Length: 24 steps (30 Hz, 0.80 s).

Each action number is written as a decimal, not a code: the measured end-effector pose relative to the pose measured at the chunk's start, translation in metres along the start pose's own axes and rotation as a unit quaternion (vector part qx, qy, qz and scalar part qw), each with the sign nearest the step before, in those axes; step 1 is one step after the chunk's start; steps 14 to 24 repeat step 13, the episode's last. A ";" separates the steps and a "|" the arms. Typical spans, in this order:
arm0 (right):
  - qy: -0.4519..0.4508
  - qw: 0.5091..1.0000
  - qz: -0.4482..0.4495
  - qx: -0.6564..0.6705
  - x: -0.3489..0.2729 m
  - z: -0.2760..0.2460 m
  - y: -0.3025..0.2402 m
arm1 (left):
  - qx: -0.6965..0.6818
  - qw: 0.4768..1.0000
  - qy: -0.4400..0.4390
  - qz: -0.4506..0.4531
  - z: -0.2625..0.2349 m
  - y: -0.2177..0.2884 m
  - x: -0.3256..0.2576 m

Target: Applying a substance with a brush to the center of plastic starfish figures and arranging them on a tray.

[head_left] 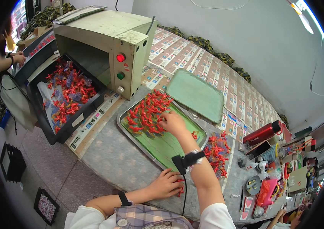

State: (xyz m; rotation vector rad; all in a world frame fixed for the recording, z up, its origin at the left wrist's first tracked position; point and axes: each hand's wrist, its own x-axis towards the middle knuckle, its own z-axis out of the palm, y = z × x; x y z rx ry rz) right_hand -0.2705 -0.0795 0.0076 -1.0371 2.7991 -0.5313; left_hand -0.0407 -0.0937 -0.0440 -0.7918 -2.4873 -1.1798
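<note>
A metal-rimmed tray (162, 162) with a green lining lies on the table before me. Small red plastic figurines (146, 110) with bluish and yellowish parts stand crowded over its far left part. My right hand (173, 123) reaches over the tray, fingertips pinched together at the right edge of this group; what is between them is hidden. My left hand (166, 184) rests by the tray's near edge, fingers curled around a few red figurines (181, 189). Another heap of red and purple figurines (217, 152) lies right of the tray, partly behind my right forearm.
An oven-like metal box (104, 34) with a lit red lamp stands at the far left. Before its opening is a black bin (70, 126) of figurines. A pale green tray (196, 93) lies behind mine. A red bottle (263, 131) and clutter line the right. Someone's hands (18, 58) show far left.
</note>
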 end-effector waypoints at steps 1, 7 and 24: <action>0.000 1.000 0.010 -0.021 0.006 0.011 0.004 | 0.002 1.000 -0.003 0.001 0.000 0.000 0.000; 0.051 0.990 0.001 0.130 -0.013 -0.019 0.040 | 0.002 1.000 0.006 0.004 0.002 -0.002 -0.002; 0.004 0.988 0.067 0.142 -0.112 -0.096 0.108 | -0.009 1.000 -0.006 -0.003 0.005 -0.001 -0.002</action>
